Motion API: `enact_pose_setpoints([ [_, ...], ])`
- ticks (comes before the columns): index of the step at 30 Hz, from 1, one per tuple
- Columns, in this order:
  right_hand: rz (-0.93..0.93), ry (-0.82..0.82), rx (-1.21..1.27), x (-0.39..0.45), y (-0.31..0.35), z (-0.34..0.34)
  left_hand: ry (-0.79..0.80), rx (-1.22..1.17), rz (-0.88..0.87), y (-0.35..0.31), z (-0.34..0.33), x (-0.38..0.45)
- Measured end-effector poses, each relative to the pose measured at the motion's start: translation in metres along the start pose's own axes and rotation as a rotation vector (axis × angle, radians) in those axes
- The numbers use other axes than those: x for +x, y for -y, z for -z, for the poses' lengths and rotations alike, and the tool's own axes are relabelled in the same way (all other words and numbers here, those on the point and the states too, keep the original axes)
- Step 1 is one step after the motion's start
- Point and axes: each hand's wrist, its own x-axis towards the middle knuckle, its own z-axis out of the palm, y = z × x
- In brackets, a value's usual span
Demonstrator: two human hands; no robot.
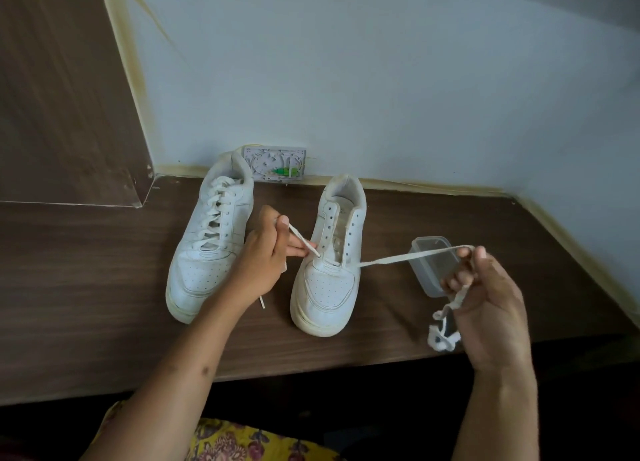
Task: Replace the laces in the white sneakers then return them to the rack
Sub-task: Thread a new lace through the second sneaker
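Note:
Two white sneakers stand side by side on a dark wooden table (104, 287), toes toward me. The left sneaker (207, 246) is fully laced. The right sneaker (332, 259) has open eyelets and a white lace (398, 258) running through its lowest pair. My left hand (266, 256) pinches one end of that lace beside the sneaker's left eyelets. My right hand (485, 298) holds the other end up to the right, pulled taut, with the spare length bunched and dangling below the palm.
A clear plastic container (433, 270) sits on the table behind my right hand. A small white wall box (273, 164) with a green part is fixed behind the sneakers. The wall rises along the back and right. A wooden panel stands at the left.

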Motion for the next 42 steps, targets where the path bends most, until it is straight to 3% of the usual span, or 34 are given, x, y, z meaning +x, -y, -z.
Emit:
enact_pose_setpoints([
  [5, 0.067, -0.203, -0.824, 0.006, -0.020, -0.002, 0.028, -0.043, 0.012, -0.005, 0.008, -0.002],
  [7, 0.122, -0.155, -0.881, 0.005, -0.032, -0.010, 0.043, -0.084, -0.002, -0.006, 0.013, -0.005],
  [10, 0.155, 0.058, -0.849, 0.006, -0.050, -0.032, 0.040, -0.144, 0.013, -0.007, 0.019, -0.006],
  [15, 0.131, 0.250, -1.080, 0.008, -0.071, -0.055, 0.056, -0.163, 0.102, -0.009, 0.012, -0.012],
  [20, 0.123, 0.243, -0.983, 0.008, -0.075, -0.058, -0.008, -0.344, 0.156, -0.006, 0.006, -0.015],
  [26, -0.040, 0.188, -0.902, 0.003, -0.066, -0.059, -0.111, -0.589, 0.373, -0.006, -0.001, -0.017],
  [30, -0.102, 0.224, -0.780, -0.007, -0.038, -0.055, -0.181, -0.448, 0.363, -0.022, 0.013, -0.023],
  [36, -0.107, 0.204, -0.491, -0.018, 0.038, -0.076, 0.049, -0.317, 0.294, -0.092, 0.061, -0.015],
  [42, -0.118, 0.167, -0.191, -0.034, 0.103, -0.094, 0.092, -0.198, 0.201, -0.158, 0.093, -0.015],
])
